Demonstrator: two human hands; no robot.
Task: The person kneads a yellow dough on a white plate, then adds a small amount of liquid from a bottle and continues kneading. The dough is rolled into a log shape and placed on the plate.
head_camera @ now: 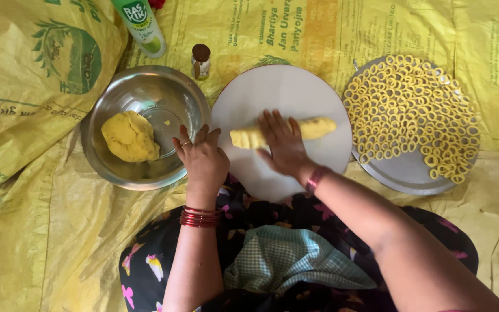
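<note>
Dough roll (pixel 313 128): on white round board (pixel 284 92), under flat, open right hand (pixel 283 143). Left hand (pixel 202 157): loosely open, apparently touching the steel bowl (pixel 145 86) rim and board edge; holds nothing.

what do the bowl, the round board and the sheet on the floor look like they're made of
The bowl looks like stainless steel: silvery, shiny, with reflections on its wall. The round board is white, smooth and matte, probably plastic or stone; the look leaves it open. The yellow sheet seems to be woven plastic sacking: it creases, has a slight sheen and carries green print.
</note>
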